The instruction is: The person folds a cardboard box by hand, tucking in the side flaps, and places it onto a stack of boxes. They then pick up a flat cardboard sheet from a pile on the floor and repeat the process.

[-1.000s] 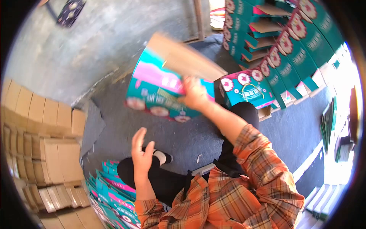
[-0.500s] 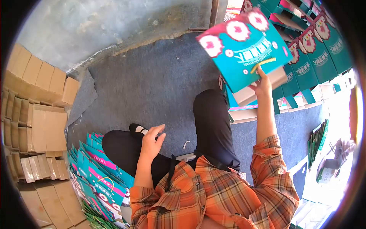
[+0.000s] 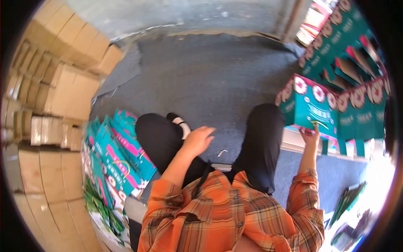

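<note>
At the right, my right hand (image 3: 310, 135) is closed on the lower edge of a teal box (image 3: 315, 110) with a pink border, white flower prints and a yellow cord handle. The box stands upright beside a row of similar teal boxes (image 3: 359, 105). My left hand (image 3: 200, 140) hangs above my left leg with its fingers apart and nothing in it. Flat teal and pink cartons (image 3: 119, 155) lie in a pile to the left of my left knee.
Brown cardboard boxes (image 3: 69, 90) are stacked along the left side. A grey wall (image 3: 189, 17) is ahead, beyond the dark floor covering (image 3: 201, 75). Green folded pieces (image 3: 347, 201) lie at the lower right, and a small white scrap (image 3: 222, 153) is between my legs.
My right hand has lowered the teal box from a raised, tilted position to beside the row. The view has turned right, and my left hand remains empty.
</note>
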Motion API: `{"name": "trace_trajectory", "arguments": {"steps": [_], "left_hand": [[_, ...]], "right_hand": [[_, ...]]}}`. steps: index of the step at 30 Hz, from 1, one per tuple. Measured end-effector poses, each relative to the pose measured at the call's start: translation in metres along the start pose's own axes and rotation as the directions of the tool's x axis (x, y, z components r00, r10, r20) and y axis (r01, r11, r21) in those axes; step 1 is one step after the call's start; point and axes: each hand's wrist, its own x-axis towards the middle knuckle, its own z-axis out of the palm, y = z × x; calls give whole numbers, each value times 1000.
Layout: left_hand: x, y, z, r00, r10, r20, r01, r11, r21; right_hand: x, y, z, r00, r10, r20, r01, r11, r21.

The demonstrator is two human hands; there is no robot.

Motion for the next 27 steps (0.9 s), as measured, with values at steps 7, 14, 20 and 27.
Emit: {"name": "trace_trajectory", "arguments": {"steps": [7,14,20,27], "left_hand": [[5,3,7,997,-55,61,52,997,56],[4,7,3,1000,-24,6,24,1000,14],[0,12,-9,982,99,-161,-111,991,-70],[-37,14,-92,679,107,-726,-251,964,-92]], "right_hand": [[3,16,3,985,-171,12,172,980,-103],[9,32,-89,964,-265,-26,252,939,-235],[-45,90,-134,990,-135,52,144,902,-406],[-67,144,-152,981,-10,193,157,625,-764]]}}
